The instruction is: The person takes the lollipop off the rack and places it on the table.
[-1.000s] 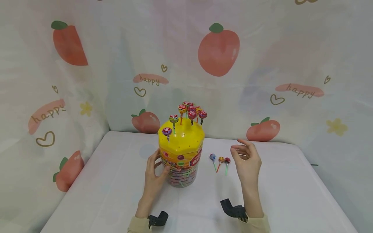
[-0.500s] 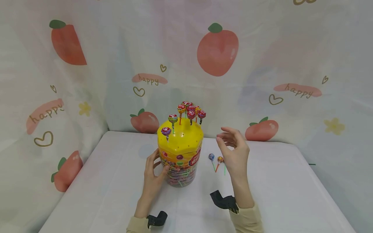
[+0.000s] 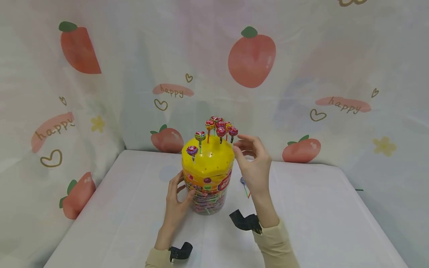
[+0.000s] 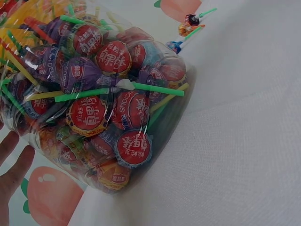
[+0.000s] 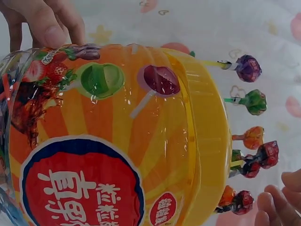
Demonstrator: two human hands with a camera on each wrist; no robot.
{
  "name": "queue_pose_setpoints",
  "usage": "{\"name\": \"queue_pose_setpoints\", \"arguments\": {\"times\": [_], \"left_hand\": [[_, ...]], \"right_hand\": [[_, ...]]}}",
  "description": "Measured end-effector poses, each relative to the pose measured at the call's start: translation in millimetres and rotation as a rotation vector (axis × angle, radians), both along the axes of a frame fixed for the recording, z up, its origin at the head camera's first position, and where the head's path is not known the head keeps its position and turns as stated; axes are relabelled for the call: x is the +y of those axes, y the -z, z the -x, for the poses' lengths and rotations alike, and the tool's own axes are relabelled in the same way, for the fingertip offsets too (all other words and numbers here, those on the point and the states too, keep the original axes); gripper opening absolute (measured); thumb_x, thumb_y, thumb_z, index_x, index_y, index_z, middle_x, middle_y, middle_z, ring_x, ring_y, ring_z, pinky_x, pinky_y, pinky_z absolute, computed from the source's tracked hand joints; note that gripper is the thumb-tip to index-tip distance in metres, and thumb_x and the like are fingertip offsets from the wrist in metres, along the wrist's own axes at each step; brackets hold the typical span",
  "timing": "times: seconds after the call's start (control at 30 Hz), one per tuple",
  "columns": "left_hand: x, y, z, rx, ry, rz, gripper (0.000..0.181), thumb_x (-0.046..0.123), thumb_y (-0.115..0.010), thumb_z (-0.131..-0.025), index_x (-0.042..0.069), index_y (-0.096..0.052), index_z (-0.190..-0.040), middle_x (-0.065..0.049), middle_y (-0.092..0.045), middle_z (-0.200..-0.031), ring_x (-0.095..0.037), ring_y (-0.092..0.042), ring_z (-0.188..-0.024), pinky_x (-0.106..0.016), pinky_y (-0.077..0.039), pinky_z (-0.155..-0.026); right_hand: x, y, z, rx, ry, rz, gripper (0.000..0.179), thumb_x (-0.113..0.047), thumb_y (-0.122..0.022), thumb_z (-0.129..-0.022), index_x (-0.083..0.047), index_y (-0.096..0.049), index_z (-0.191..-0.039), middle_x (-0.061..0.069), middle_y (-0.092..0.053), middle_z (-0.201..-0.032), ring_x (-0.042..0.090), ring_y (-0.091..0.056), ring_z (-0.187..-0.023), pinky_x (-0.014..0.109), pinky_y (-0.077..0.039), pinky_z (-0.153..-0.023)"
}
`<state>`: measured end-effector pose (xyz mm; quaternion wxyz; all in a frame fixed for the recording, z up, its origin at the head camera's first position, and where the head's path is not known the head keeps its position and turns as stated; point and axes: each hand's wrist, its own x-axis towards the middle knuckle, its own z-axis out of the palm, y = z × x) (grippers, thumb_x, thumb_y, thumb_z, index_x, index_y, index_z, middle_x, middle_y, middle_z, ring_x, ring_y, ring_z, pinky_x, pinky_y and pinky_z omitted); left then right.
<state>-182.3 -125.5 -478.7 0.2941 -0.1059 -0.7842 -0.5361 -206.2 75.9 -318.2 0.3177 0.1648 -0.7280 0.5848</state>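
Observation:
A clear lollipop jar (image 3: 207,197) with a yellow lid (image 3: 211,160) stands upright on the table, packed with wrapped lollipops. My left hand (image 3: 176,208) holds its left side, thumb at the front; the fingertips rest on the jar in the right wrist view. Several lollipops stand in holes in the lid, mostly towards the back right. At the lid's right edge, my right hand (image 3: 253,163) hovers beside a red lollipop (image 3: 232,131). In the right wrist view, its bent fingers (image 5: 282,207) are a small gap away from that red lollipop (image 5: 242,202) and hold nothing.
Right of the jar lie loose lollipops: a blue one (image 4: 174,46), an orange one (image 4: 186,29) and a dark one (image 4: 192,19). In the head view my right hand partly hides them. A fruit-printed cloth (image 3: 201,56) hangs behind the white table (image 3: 134,223).
My right hand has moved left, from above the loose lollipops to the lid's right edge, and now covers part of them. The left hand and the jar have stayed in place.

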Motion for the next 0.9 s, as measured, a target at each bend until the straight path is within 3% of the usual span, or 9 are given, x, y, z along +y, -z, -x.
{"name": "queue_pose_setpoints", "arguments": {"times": [0.17,0.47,0.9], "left_hand": [[1.4,-11.8,-5.9,0.011,0.006,0.008,0.068,-0.001,-0.069,-0.082,-0.002,-0.037,-0.143,-0.023,-0.046,-0.136,-0.034,-0.048,-0.122,-0.059,-0.05,-0.094],[-4.6,18.1,10.4,0.013,0.007,-0.001,0.075,0.004,-0.071,-0.083,0.015,-0.035,-0.147,-0.009,-0.046,-0.141,-0.021,-0.048,-0.125,-0.051,-0.051,-0.096],[-6.2,15.3,8.7,0.012,0.01,0.025,0.072,0.012,-0.069,-0.087,0.021,-0.033,-0.149,-0.005,-0.044,-0.142,-0.016,-0.047,-0.126,-0.044,-0.052,-0.098]], "right_hand": [[-8,-3.4,9.2,0.024,-0.028,-0.017,0.03,-0.004,-0.07,-0.085,-0.003,-0.065,-0.114,0.016,-0.069,-0.096,0.012,-0.062,-0.086,0.015,-0.051,-0.076],[-20,-5.7,15.9,-0.007,-0.048,-0.045,0.03,-0.004,-0.068,-0.086,-0.003,-0.063,-0.116,0.015,-0.069,-0.098,0.023,-0.065,-0.087,0.016,-0.052,-0.076],[-31,-2.8,21.9,-0.006,-0.029,-0.029,0.033,-0.002,-0.068,-0.085,-0.003,-0.062,-0.117,0.016,-0.069,-0.094,0.023,-0.064,-0.082,0.013,-0.051,-0.072]]}}
